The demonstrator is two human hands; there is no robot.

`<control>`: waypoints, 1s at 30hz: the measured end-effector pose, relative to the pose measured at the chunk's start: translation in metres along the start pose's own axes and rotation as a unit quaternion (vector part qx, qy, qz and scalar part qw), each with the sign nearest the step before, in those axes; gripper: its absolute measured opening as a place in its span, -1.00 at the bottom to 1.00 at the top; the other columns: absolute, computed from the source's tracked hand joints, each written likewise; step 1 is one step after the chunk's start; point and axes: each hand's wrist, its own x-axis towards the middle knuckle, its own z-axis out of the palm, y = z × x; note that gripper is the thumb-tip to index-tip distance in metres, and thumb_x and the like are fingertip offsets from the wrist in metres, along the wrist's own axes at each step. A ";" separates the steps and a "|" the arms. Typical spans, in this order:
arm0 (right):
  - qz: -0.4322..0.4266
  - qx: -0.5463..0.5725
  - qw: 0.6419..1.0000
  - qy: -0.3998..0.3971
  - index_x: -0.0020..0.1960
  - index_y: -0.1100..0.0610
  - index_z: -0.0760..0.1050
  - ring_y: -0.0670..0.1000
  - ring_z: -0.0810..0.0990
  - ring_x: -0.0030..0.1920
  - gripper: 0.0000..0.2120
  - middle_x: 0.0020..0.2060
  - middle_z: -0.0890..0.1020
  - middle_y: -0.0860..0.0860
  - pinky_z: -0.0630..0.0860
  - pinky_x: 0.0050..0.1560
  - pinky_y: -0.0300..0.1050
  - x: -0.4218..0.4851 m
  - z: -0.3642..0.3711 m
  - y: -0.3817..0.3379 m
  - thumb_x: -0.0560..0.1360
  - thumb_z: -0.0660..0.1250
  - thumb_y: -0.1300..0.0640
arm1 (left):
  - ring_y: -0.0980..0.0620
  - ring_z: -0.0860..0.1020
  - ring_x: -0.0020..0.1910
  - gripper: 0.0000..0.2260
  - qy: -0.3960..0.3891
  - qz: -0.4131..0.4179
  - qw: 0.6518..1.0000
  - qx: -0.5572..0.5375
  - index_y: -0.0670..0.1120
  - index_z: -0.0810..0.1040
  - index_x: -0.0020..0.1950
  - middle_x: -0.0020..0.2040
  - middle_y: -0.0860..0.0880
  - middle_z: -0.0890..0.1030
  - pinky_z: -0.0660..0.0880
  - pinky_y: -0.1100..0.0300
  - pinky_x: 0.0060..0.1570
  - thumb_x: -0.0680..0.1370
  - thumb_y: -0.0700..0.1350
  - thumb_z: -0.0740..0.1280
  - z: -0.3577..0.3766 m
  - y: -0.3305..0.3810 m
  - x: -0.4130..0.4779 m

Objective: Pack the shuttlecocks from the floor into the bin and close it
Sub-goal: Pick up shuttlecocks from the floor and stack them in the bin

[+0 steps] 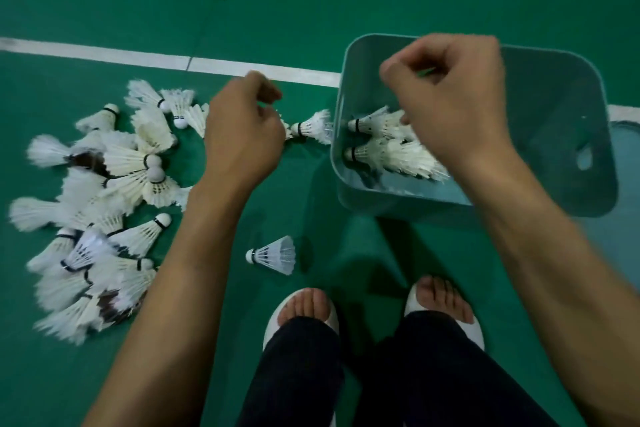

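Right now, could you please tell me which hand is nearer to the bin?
Right. The right hand is over the bin; the left hand is outside, to its left.

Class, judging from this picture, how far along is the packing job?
Barely begun. Done: a few shuttlecocks lie in the bin. In hand: the right hand hovers over them and the left hand is beside the pile; blur hides any grip. Left: that pile, one stray shuttlecock, then closing the bin.
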 end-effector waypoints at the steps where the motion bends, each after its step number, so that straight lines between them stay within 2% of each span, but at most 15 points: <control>1: -0.030 0.007 0.999 -0.014 -0.20 0.05 0.69 -0.11 0.63 -0.37 -0.90 -0.34 0.68 -0.16 0.64 -0.23 -0.10 -0.015 0.014 -0.009 0.47 0.43 0.12 | -0.07 0.59 -0.02 -0.75 -0.020 -0.021 0.999 0.013 -0.08 0.62 0.10 0.09 -0.06 0.66 0.52 0.07 0.02 0.51 -0.25 0.24 0.004 -0.019 -0.008; 3: -0.058 0.043 0.995 -0.066 -0.14 0.11 0.70 -0.12 0.63 -0.35 -0.92 -0.27 0.70 -0.13 0.56 -0.30 -0.20 -0.046 0.039 -0.022 0.50 0.43 0.19 | -0.14 0.61 0.02 -0.79 -0.065 -0.051 0.996 0.035 -0.10 0.61 0.10 0.08 -0.11 0.66 0.54 0.03 0.04 0.50 -0.24 0.30 0.015 -0.054 -0.025; 5: -0.044 0.050 0.983 -0.170 -0.08 0.11 0.71 -0.23 0.60 -0.34 -0.91 -0.23 0.71 -0.11 0.47 -0.31 -0.38 -0.072 0.064 -0.019 0.52 0.42 0.20 | -0.17 0.63 0.02 -0.81 -0.099 -0.087 0.990 0.053 -0.12 0.60 0.07 0.05 -0.15 0.66 0.53 0.03 0.00 0.47 -0.22 0.37 0.025 -0.081 -0.041; 6: -0.026 0.022 0.971 -0.235 -0.02 0.08 0.71 -0.24 0.60 -0.33 -0.89 -0.22 0.71 -0.09 0.51 -0.29 -0.35 -0.081 0.076 -0.009 0.53 0.40 0.18 | -0.17 0.62 0.03 -0.79 -0.113 -0.107 0.986 0.060 -0.14 0.60 0.08 0.06 -0.16 0.66 0.53 0.03 0.00 0.46 -0.20 0.41 0.029 -0.090 -0.048; 8: 0.031 -0.066 0.931 -0.357 0.16 0.01 0.66 -0.13 0.65 -0.28 -0.77 -0.23 0.71 -0.04 0.61 -0.20 -0.11 -0.094 0.096 0.018 0.55 0.34 0.15 | -0.20 0.58 0.12 -0.69 -0.124 -0.143 0.980 0.065 -0.18 0.60 0.17 0.15 -0.20 0.62 0.50 0.02 0.09 0.43 -0.22 0.43 0.038 -0.102 -0.061; 10: 0.071 -0.124 0.893 -0.426 0.34 0.02 0.56 0.00 0.64 -0.25 -0.62 -0.25 0.68 -0.01 0.58 -0.22 -0.05 -0.102 0.110 0.047 0.55 0.27 0.21 | -0.26 0.50 0.22 -0.63 -0.093 -0.176 0.977 0.071 -0.22 0.57 0.24 0.22 -0.25 0.54 0.44 -0.03 0.18 0.43 -0.26 0.38 0.047 -0.105 -0.070; 13: 0.119 -0.126 0.874 -0.454 0.42 0.05 0.50 -0.03 0.56 -0.24 -0.51 -0.13 0.62 0.01 0.50 -0.28 -0.12 -0.112 0.120 0.075 0.54 0.20 0.33 | -0.30 0.40 0.29 -0.63 -0.033 -0.270 0.958 0.092 -0.22 0.51 0.28 0.30 -0.25 0.45 0.37 -0.09 0.22 0.47 -0.26 0.31 0.060 -0.104 -0.083; 15: 0.155 -0.092 0.870 -0.460 0.36 0.06 0.54 0.04 0.65 -0.04 -0.51 0.05 0.67 0.09 0.62 -0.04 -0.02 -0.115 0.125 0.081 0.52 0.17 0.38 | -0.29 0.38 0.29 -0.66 -0.014 -0.336 0.938 0.080 -0.21 0.51 0.25 0.30 -0.25 0.44 0.33 -0.06 0.22 0.48 -0.26 0.29 0.068 -0.104 -0.091; 17: 0.181 -0.052 0.873 -0.451 0.27 0.12 0.59 0.09 0.64 0.15 -0.55 0.14 0.68 0.10 0.59 0.22 0.10 -0.117 0.134 0.087 0.49 0.17 0.42 | -0.29 0.40 0.24 -0.69 0.006 -0.356 0.933 0.049 -0.21 0.53 0.20 0.27 -0.25 0.44 0.30 0.03 0.18 0.47 -0.30 0.27 0.076 -0.106 -0.097; 18: 0.195 -0.036 0.872 -0.447 0.24 0.14 0.60 0.09 0.64 0.18 -0.58 0.14 0.69 0.10 0.56 0.27 0.12 -0.118 0.139 0.090 0.50 0.18 0.42 | -0.28 0.42 0.21 -0.70 0.016 -0.353 0.935 0.029 -0.22 0.55 0.18 0.24 -0.25 0.46 0.29 0.08 0.14 0.46 -0.33 0.26 0.080 -0.109 -0.098; 20: 0.211 -0.034 0.874 -0.436 0.24 0.13 0.61 0.06 0.64 0.18 -0.64 0.13 0.69 0.06 0.56 0.27 0.10 -0.118 0.145 0.093 0.54 0.21 0.34 | -0.25 0.49 0.13 -0.72 0.025 -0.328 0.944 -0.016 -0.22 0.56 0.13 0.15 -0.23 0.51 0.34 0.10 0.08 0.46 -0.35 0.25 0.084 -0.110 -0.093; 22: 0.201 -0.055 0.889 -0.407 0.27 0.11 0.60 0.06 0.63 0.20 -0.68 0.15 0.68 0.04 0.56 0.26 0.04 -0.114 0.144 0.091 0.57 0.24 0.23 | -0.23 0.52 0.11 -0.73 0.021 -0.255 0.966 -0.027 -0.19 0.56 0.13 0.12 -0.20 0.53 0.44 -0.01 0.11 0.45 -0.33 0.26 0.085 -0.107 -0.079; 25: 0.163 -0.113 0.916 -0.348 0.33 0.15 0.54 0.07 0.57 0.26 -0.67 0.24 0.63 0.07 0.50 0.31 0.00 -0.108 0.138 0.088 0.60 0.26 0.14 | -0.24 0.41 0.30 -0.60 0.000 -0.074 0.995 0.063 -0.06 0.58 0.20 0.33 -0.19 0.44 0.44 -0.13 0.21 0.38 -0.29 0.34 0.086 -0.096 -0.045; 27: 0.151 -0.130 0.922 -0.333 0.35 0.16 0.50 0.08 0.53 0.29 -0.66 0.26 0.57 0.08 0.45 0.34 0.03 -0.107 0.135 0.089 0.61 0.25 0.11 | -0.28 0.19 0.53 -0.48 -0.046 0.015 0.991 0.125 0.10 0.58 0.26 0.57 -0.17 0.22 0.33 -0.21 0.35 0.34 -0.27 0.38 0.090 -0.088 -0.016; 30: 0.148 -0.141 0.926 -0.318 0.35 0.17 0.49 0.10 0.52 0.28 -0.67 0.26 0.56 0.09 0.43 0.33 0.00 -0.107 0.132 0.096 0.61 0.25 0.15 | -0.31 -0.12 0.63 -0.47 -0.144 0.063 0.972 0.173 0.21 0.51 0.37 0.67 -0.14 -0.05 -0.02 -0.48 0.46 0.43 -0.08 0.49 0.105 -0.084 0.023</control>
